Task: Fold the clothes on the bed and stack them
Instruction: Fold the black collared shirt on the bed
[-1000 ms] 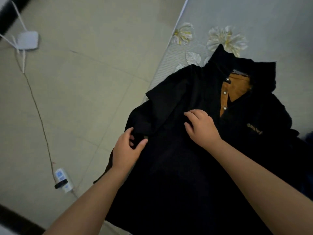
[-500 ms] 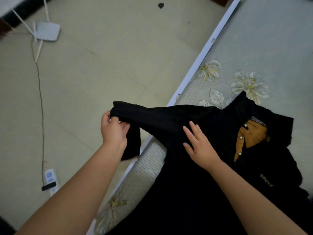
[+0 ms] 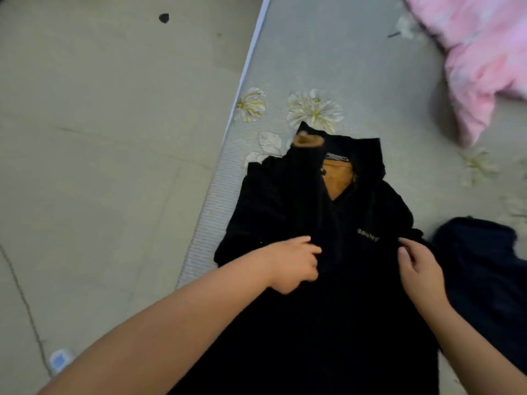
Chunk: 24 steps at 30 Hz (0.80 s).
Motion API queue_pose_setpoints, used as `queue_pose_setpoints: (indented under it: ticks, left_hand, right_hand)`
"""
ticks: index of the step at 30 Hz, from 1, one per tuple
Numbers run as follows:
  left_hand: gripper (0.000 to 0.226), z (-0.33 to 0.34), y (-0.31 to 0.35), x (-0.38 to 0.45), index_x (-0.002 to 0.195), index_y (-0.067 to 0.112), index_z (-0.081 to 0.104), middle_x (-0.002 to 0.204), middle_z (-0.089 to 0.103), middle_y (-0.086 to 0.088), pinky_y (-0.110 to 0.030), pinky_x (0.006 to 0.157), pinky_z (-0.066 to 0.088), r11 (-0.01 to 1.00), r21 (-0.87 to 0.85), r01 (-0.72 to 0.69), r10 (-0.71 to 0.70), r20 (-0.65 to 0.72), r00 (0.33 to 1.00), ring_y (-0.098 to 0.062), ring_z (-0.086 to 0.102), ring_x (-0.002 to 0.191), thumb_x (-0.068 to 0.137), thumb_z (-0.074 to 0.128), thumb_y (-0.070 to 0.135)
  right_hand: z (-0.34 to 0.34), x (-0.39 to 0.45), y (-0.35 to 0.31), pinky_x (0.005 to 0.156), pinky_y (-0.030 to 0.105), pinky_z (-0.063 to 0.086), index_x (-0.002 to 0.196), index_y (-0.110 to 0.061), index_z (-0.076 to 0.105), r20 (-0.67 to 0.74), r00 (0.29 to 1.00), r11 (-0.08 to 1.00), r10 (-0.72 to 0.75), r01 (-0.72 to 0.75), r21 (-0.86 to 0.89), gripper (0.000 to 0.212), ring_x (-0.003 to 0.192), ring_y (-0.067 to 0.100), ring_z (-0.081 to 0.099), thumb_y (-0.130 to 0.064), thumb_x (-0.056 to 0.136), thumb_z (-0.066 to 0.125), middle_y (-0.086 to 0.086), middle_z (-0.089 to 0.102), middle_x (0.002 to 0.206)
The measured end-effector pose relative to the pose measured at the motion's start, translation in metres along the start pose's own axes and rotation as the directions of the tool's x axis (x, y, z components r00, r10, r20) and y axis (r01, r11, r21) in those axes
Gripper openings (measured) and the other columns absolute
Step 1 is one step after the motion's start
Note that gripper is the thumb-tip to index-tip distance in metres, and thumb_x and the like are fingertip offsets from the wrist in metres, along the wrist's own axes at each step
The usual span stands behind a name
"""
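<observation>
Left hand [image 3: 293, 263] pinches the black jacket [image 3: 322, 212] at mid-chest; right hand [image 3: 419, 266] grips its right edge.
Jacket lies collar-up on the bed [image 3: 356, 61]; best smooth each fold flat before stacking.

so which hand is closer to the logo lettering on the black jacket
Right. The right hand sits just right of and below the logo lettering; the left hand lies farther off, to its left.
</observation>
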<state>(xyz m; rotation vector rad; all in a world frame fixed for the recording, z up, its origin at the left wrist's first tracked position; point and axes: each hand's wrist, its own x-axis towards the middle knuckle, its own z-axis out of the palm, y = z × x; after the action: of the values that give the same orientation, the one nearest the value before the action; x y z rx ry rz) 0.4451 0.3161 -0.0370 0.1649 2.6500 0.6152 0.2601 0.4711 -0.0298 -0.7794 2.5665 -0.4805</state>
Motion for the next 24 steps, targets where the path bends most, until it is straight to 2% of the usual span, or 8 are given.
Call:
queue_pose_setpoints:
  ticks: [3, 5, 7, 9, 13, 17, 21, 24]
  left_hand:
    - [0.049, 0.038, 0.015, -0.003, 0.138, 0.017, 0.038, 0.151, 0.025, -0.005, -0.036, 0.114, -0.004, 0.998, 0.054, -0.018, 0.009, 0.160, 0.987, -0.019, 0.004, 0.142, 0.090, 0.046, 0.008]
    - [0.048, 0.050, 0.012, -0.019, 0.130, 0.012, 0.050, 0.141, 0.042, -0.012, -0.039, 0.112, 0.019, 0.999, 0.024, 0.048, -0.045, -0.110, 0.993, -0.025, 0.030, 0.136, 0.083, 0.057, 0.002]
    - [0.049, 0.063, 0.005, -0.032, 0.106, 0.004, 0.068, 0.114, 0.063, -0.020, -0.050, 0.090, 0.045, 0.984, 0.063, 0.169, -0.126, -0.433, 0.893, -0.035, 0.059, 0.108, 0.058, 0.079, -0.002]
    - [0.061, 0.070, -0.003, -0.042, 0.098, 0.001, 0.070, 0.103, 0.066, -0.023, -0.056, 0.077, 0.049, 0.935, 0.062, 0.349, -0.281, -0.470, 0.837, -0.039, 0.064, 0.095, 0.041, 0.090, 0.009]
    - [0.052, 0.075, -0.021, -0.055, 0.079, -0.003, 0.070, 0.077, 0.066, -0.022, -0.045, 0.053, 0.054, 0.816, 0.040, 0.577, -0.528, -0.356, 0.771, -0.038, 0.065, 0.066, 0.033, 0.092, 0.004]
    - [0.028, 0.066, -0.036, -0.062, 0.061, -0.006, 0.060, 0.054, 0.052, -0.019, -0.030, 0.034, 0.040, 0.821, -0.034, 0.570, -0.527, -0.427, 0.734, -0.032, 0.052, 0.043, 0.041, 0.074, -0.019]
    - [0.013, 0.051, -0.050, -0.079, 0.074, 0.007, 0.045, 0.057, 0.049, -0.019, -0.026, 0.038, 0.033, 0.803, -0.215, 0.556, -0.555, -0.610, 0.566, -0.031, 0.049, 0.045, 0.068, 0.034, 0.007]
    - [0.014, 0.060, -0.054, -0.097, 0.077, 0.011, 0.041, 0.056, 0.051, -0.017, -0.026, 0.036, 0.036, 0.851, -0.121, 0.512, -0.475, -0.595, 0.649, -0.029, 0.051, 0.044, 0.066, 0.032, 0.012]
  right_hand:
    - [-0.005, -0.013, 0.032, 0.094, 0.035, 0.037, 0.122, 0.001, 0.054, 0.005, 0.994, 0.993, 0.113, -0.113, 0.014, 0.031, 0.114, 0.032, 0.051, -0.008, 0.095, 0.043, 0.020, 0.057, 0.122]
    - [0.002, -0.019, 0.037, 0.089, 0.031, 0.039, 0.122, 0.000, 0.054, -0.013, 0.995, 0.994, 0.103, -0.102, 0.044, 0.032, 0.107, 0.027, 0.054, -0.012, 0.094, 0.047, 0.019, 0.059, 0.119]
    - [0.016, -0.021, 0.030, 0.085, 0.027, 0.040, 0.125, -0.002, 0.051, -0.013, 0.999, 0.993, 0.040, -0.038, 0.111, 0.038, 0.101, 0.020, 0.053, -0.016, 0.090, 0.055, 0.017, 0.057, 0.120]
    - [0.034, -0.019, 0.015, 0.094, 0.034, 0.040, 0.134, -0.005, 0.042, -0.011, 1.000, 0.994, -0.017, 0.018, 0.112, 0.054, 0.114, 0.023, 0.047, -0.021, 0.086, 0.062, 0.016, 0.046, 0.132]
    - [0.056, 0.009, -0.007, 0.102, 0.044, 0.028, 0.143, -0.026, 0.027, 0.070, 0.993, 0.924, -0.095, 0.114, -0.365, 0.068, 0.133, 0.032, 0.020, -0.018, 0.084, 0.058, 0.010, 0.015, 0.151]
    - [0.043, 0.038, -0.013, 0.102, 0.044, 0.021, 0.116, -0.018, 0.059, 0.238, 0.960, 0.762, -0.147, 0.263, -0.592, 0.034, 0.116, 0.027, 0.040, -0.009, 0.086, 0.045, 0.006, 0.054, 0.116]
    - [0.000, 0.034, -0.007, 0.078, 0.047, 0.041, 0.076, -0.002, 0.070, -0.187, 0.817, 0.790, -0.545, 0.425, -0.442, 0.022, 0.070, 0.034, 0.059, -0.004, 0.068, 0.049, 0.017, 0.059, 0.070]
    - [-0.015, -0.002, 0.021, 0.059, 0.040, 0.044, 0.076, -0.002, 0.071, -0.211, 0.742, 0.740, -0.636, 0.509, -0.440, 0.029, 0.055, 0.032, 0.053, -0.012, 0.068, 0.046, 0.015, 0.052, 0.060]
